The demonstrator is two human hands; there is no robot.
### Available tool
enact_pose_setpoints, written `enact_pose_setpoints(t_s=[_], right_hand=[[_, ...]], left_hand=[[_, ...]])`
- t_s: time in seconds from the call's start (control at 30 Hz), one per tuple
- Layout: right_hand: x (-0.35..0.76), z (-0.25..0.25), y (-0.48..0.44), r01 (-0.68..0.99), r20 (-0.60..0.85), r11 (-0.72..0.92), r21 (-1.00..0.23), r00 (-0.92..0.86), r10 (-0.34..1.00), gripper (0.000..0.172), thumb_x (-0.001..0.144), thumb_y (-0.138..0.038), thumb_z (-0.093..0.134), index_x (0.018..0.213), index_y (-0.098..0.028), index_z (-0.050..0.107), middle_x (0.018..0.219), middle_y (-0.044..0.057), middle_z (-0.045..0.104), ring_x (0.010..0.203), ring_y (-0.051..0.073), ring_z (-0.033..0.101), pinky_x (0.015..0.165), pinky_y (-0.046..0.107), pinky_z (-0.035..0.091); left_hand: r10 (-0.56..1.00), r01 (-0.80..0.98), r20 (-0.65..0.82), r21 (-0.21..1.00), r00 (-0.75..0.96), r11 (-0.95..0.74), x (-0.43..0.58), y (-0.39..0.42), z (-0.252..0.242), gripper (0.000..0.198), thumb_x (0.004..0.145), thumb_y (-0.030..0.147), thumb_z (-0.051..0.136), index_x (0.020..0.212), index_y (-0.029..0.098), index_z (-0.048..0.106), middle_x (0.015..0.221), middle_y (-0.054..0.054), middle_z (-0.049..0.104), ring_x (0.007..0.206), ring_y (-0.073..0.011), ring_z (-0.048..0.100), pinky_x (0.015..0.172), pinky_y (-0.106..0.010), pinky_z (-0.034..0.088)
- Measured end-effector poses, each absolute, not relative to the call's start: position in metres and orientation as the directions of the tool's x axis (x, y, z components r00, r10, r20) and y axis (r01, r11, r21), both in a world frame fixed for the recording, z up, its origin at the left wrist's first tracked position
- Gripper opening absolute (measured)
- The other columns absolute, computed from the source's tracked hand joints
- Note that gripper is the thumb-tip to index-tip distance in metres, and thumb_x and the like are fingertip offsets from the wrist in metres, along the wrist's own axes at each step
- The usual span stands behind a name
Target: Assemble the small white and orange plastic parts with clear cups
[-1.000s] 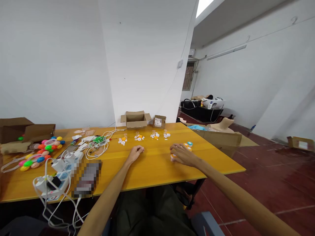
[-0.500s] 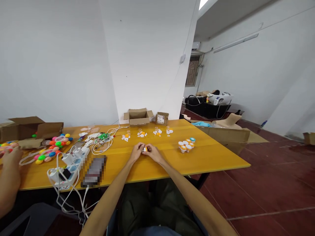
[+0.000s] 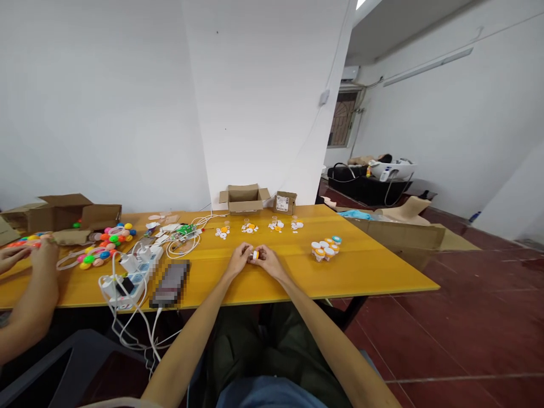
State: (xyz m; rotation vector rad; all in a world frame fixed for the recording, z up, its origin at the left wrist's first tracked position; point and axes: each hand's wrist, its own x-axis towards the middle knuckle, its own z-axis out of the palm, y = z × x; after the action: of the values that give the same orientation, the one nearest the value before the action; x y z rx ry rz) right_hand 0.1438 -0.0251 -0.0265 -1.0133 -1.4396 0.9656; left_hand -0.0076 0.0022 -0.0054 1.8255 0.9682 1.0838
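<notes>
The right hand (image 3: pixel 267 259) pinches an orange-and-white piece (image 3: pixel 256 255) at three o'clock of the left hand (image 3: pixel 240 259), whose grip I cannot tell. A loose pinch could drop it; sweeping toward three o'clock could topple the capped cups (image 3: pixel 328 251).

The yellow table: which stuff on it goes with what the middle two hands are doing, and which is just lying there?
Seems part of the job:
white-and-orange piece in the right hand, left hand close by
white-topped pots
little part piles

Probably just lying about:
power strip
blurred dark device
open cardboard box
</notes>
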Motion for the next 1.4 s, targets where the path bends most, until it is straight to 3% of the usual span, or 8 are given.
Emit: enact_pose_setpoints(t_s=[0.2, 0.43, 0.6, 0.8, 1.03, 1.3, 1.4], right_hand=[[0.14, -0.024, -0.027, 0.148, 0.339, 0.341, -0.929, -0.039, 0.94, 0.034, 0.064, -0.041, 0.076, 0.084, -0.025, 0.053, 0.078, -0.003, 0.067, 0.076, 0.02, 0.067, 0.073, 0.036, 0.055], [0.142, -0.019, -0.029, 0.234, 0.375, 0.362, -0.902, 0.013, 0.927, 0.025, 0.067, -0.037, 0.068, 0.084, -0.025, 0.054, 0.079, -0.002, 0.066, 0.073, 0.018, 0.063, 0.072, 0.033, 0.052], [0.142, -0.017, -0.03, 0.344, 0.398, 0.374, -0.862, 0.001, 0.917, 0.018, 0.069, -0.03, 0.063, 0.085, -0.026, 0.053, 0.08, -0.002, 0.066, 0.074, 0.019, 0.063, 0.073, 0.033, 0.052], [0.141, -0.021, -0.027, 0.423, 0.389, 0.342, -0.839, 0.027, 0.921, 0.018, 0.067, -0.026, 0.066, 0.08, -0.025, 0.054, 0.083, -0.001, 0.068, 0.076, 0.019, 0.065, 0.074, 0.033, 0.052], [0.14, -0.023, -0.027, 0.399, 0.403, 0.333, -0.854, 0.104, 0.909, 0.017, 0.066, -0.027, 0.067, 0.075, -0.026, 0.053, 0.072, -0.004, 0.065, 0.067, 0.018, 0.062, 0.063, 0.029, 0.049], [0.141, -0.017, -0.034, 0.494, 0.451, 0.346, -0.798, 0.107, 0.886, 0.017, 0.067, -0.027, 0.067, 0.074, -0.027, 0.051, 0.071, -0.004, 0.064, 0.066, 0.018, 0.06, 0.064, 0.03, 0.046], [0.142, -0.019, -0.034, 0.504, 0.46, 0.347, -0.791, 0.114, 0.881, 0.017, 0.067, -0.027, 0.066, 0.074, -0.027, 0.051, 0.072, -0.003, 0.064, 0.067, 0.019, 0.06, 0.064, 0.03, 0.046]], left_hand=[[0.878, 0.215, 0.348, 0.878, 0.329, -0.428, -0.008, -0.004, 0.0, 0.042, 0.09, 0.059, 0.05, 0.081, 0.02, 0.061, 0.063, 0.003, 0.058, 0.061, -0.015, 0.057, 0.062, -0.027, 0.047], [0.865, 0.159, 0.308, 0.905, 0.397, -0.395, -0.006, -0.006, 0.005, 0.031, 0.086, 0.052, 0.056, 0.088, 0.021, 0.059, 0.065, 0.004, 0.057, 0.059, -0.0138, 0.054, 0.059, -0.026, 0.045], [0.868, 0.226, 0.349, 0.869, 0.352, -0.441, -0.007, -0.009, 0.007, 0.03, 0.086, 0.051, 0.057, 0.083, 0.021, 0.06, 0.066, 0.003, 0.06, 0.065, -0.0152, 0.057, 0.065, -0.027, 0.046], [0.887, 0.3, 0.351, 0.848, 0.3, -0.437, -0.009, -0.012, 0.011, 0.042, 0.086, 0.058, 0.053, 0.067, 0.021, 0.056, 0.063, 0.001, 0.061, 0.066, -0.017, 0.059, 0.066, -0.028, 0.045], [0.874, 0.161, 0.319, 0.903, 0.367, -0.398, -0.007, -0.012, 0.011, 0.032, 0.079, 0.051, 0.066, 0.077, 0.019, 0.064, 0.067, -0.001, 0.069, 0.066, -0.0186, 0.065, 0.066, -0.029, 0.05], [0.884, 0.308, 0.345, 0.844, 0.314, -0.439, -0.007, -0.008, 0.009, 0.041, 0.082, 0.056, 0.06, 0.064, 0.019, 0.06, 0.063, -0.001, 0.065, 0.064, -0.0179, 0.06, 0.065, -0.029, 0.046], [0.881, 0.308, 0.351, 0.84, 0.319, -0.446, -0.006, -0.009, 0.008, 0.04, 0.082, 0.056, 0.061, 0.068, 0.019, 0.06, 0.064, 0.0, 0.063, 0.065, -0.0173, 0.059, 0.066, -0.028, 0.045]])
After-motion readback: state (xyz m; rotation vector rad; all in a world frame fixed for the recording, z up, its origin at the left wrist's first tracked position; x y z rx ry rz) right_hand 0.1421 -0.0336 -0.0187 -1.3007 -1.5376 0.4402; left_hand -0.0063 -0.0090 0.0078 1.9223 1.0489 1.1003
